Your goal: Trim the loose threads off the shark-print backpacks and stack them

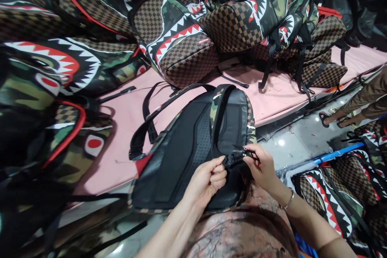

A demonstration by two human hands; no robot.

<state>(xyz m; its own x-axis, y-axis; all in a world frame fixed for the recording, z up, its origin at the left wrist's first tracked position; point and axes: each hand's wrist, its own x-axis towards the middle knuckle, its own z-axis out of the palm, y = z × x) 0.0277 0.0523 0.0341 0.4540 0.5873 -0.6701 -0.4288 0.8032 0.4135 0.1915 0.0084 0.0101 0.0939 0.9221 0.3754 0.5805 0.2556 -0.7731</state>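
1. Work area: a pink table (121, 137) crosses the room above a tiled floor (281, 147). Piled bags (189, 58) cover its far side and left end.
2. Workpiece: one backpack (178, 165) lies back panel up at the near table edge, against the person's patterned clothing (238, 236).
3. Left hand (207, 179): thumb and forefinger form a narrow pinch on black webbing (231, 160) at the lower end of the looped strap (215, 109). The remaining fingers are curled.
4. Right hand (262, 165): fingers grip a small dark tool (253, 155), apparently snips, pointing toward the webbing. Blade gap: cannot tell.
5. Step in hand (judged): detail work at the strap end, probably trimming. The next move calls for a steady left pinch and a controlled tool tip, kept off the fingertips and the panel.
6. Count, at the workpiece: one backpack, two shoulder straps, one tool, two hands.
7. Count, surroundings: one pair of another person's legs (367, 96) at right; at least two floor bags (328, 199) beside a blue bar (341, 153). The piled bags overlap too much for an exact count.
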